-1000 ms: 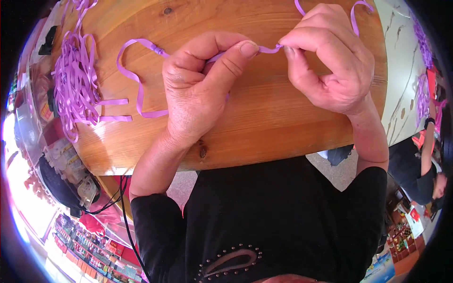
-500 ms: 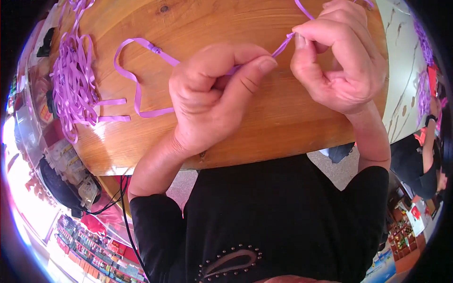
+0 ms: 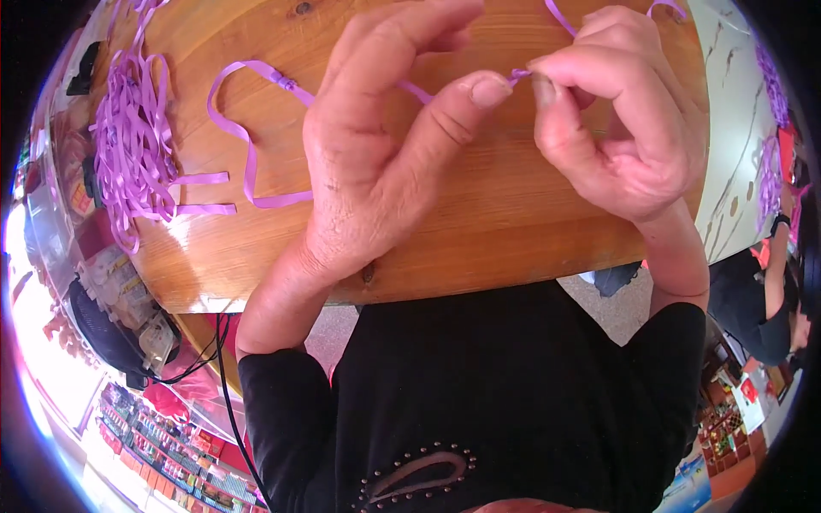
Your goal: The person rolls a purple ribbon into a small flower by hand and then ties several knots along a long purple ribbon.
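1. Find the ribbon (image 3: 251, 162) looping over the left part of the bench (image 3: 479, 256), and its knot (image 3: 520, 75) nearer the right edge.
2. Note the right hand (image 3: 629, 128) pinching beside the knot; see the left hand (image 3: 368, 154) with thumb and forefinger spread apart.
3. Expect feather-light, limp handling, probably slippery given the sheen.
4. Better to pinch close to the knot; likely to twist if held farther off.

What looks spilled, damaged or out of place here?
Nothing visibly spilled or damaged. Only the ribbon pile, at the left of the wooden table, looks untidy: loops overlap, two ends stick out rightward. The pinched ribbon in the right grip shows no visible tear.
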### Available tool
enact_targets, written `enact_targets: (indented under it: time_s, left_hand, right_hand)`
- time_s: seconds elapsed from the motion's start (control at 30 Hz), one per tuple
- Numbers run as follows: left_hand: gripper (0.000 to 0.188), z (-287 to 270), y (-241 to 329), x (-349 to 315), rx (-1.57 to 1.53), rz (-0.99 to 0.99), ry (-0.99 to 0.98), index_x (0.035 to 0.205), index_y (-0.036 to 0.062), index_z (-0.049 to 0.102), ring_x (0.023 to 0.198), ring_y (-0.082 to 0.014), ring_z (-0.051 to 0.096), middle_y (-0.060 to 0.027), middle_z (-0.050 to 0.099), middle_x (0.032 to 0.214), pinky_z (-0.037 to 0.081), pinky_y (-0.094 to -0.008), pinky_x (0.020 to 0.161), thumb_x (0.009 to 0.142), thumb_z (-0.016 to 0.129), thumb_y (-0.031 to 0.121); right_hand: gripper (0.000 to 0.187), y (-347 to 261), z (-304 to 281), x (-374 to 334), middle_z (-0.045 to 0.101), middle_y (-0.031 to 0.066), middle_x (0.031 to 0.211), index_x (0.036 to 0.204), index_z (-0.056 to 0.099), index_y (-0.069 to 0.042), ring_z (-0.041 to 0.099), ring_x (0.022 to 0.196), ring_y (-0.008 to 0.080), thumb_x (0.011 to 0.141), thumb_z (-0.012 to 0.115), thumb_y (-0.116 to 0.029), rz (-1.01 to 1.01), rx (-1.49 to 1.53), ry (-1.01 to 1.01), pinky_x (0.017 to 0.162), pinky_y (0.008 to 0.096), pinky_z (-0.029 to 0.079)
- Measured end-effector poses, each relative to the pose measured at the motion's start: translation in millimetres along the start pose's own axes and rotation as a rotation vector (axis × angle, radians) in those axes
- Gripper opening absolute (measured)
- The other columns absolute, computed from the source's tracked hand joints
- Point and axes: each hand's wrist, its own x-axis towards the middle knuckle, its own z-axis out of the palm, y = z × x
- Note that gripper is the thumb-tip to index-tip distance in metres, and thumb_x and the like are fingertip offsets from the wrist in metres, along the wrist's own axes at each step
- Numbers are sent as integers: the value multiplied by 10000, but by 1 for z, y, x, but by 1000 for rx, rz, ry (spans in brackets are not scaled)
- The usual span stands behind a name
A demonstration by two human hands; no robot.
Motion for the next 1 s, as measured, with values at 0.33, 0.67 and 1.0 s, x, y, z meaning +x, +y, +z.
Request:
enact_targets:
  time_s: [0.33, 0.67, 1.0]
  left_hand:
    - [157, 7, 8, -9, -517, -381, -70, 1012, 5, 644, 816, -88, 586, -31, 666, 892, 473, -218, 722, 855, 645, 20]
    - [64, 1, 0, -10, -237, -246, -158, 933, -3, 610, 728, -57, 533, -1, 588, 826, 415, -182, 643, 876, 614, 26]
    - [93, 4, 4, -14, -170, -214, -288, 972, 11, 614, 690, -39, 500, 15, 586, 823, 380, -163, 606, 883, 602, 36]
  right_hand:
    - [104, 4, 21, -10, 438, 18, 516, 675, 579, -55, 454, 447, 162, 749, 653, -54, -227, -325, 123, 994, 471, 383]
    - [138, 2, 22, -9, 418, 12, 485, 618, 543, -53, 420, 416, 157, 709, 647, -43, -200, -224, 175, 920, 453, 417]
    - [113, 11, 23, -9, 481, 21, 522, 642, 569, -58, 472, 456, 165, 719, 652, -53, -261, -184, 272, 800, 378, 427]
